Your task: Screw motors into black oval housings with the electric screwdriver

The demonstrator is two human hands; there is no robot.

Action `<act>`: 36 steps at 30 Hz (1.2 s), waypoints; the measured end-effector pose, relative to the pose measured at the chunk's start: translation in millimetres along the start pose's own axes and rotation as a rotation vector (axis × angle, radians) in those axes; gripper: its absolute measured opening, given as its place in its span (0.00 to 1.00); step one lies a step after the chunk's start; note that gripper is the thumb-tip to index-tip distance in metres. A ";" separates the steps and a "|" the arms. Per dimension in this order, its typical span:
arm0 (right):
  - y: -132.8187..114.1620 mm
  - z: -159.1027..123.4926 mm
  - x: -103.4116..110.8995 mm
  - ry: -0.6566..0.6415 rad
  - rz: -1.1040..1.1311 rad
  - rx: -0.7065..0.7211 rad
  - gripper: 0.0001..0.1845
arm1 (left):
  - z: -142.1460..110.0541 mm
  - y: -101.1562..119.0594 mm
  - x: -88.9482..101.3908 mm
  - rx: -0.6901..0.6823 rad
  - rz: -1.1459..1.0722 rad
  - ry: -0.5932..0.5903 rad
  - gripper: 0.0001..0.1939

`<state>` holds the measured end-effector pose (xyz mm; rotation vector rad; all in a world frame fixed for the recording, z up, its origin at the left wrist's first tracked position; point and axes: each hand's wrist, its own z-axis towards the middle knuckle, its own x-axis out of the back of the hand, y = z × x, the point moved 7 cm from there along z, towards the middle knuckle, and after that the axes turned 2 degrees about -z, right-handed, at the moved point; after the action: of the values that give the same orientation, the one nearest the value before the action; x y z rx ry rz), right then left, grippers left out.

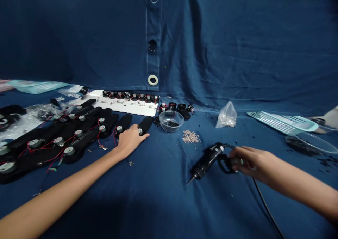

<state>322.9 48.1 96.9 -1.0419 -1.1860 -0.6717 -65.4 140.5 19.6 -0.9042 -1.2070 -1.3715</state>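
My left hand [130, 140] is at the near end of a long black housing [146, 124] with a small silver motor, its thumb and fingers closed around that end. My right hand [248, 159] pinches a small black ring-shaped part [225, 164], slightly blurred, above the cloth. Just left of that part, a black electric screwdriver [208, 159] lies with its bit pointing down-left. A pile of small screws [191, 136] sits beyond it. Several more black housings [81, 140] with motors and red wires lie in rows to the left of my left hand.
Behind the screws stands a clear bowl [171, 122] of small black parts. A white board [132, 108] bears a row of motor units. A plastic bag [227, 115], a light-blue basket [285, 122] and a clear tub [311, 142] are at right. A blue curtain [237, 48] hangs behind.
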 end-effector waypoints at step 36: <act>-25.8 26.7 -85.8 0.241 -0.146 -0.123 0.21 | -148.0 83.6 -0.9 -0.661 -0.579 -0.374 0.33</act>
<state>265.7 54.1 23.1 -0.9514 -1.0270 -0.9668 31.0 1.4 3.5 -1.3790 -1.3790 -2.2156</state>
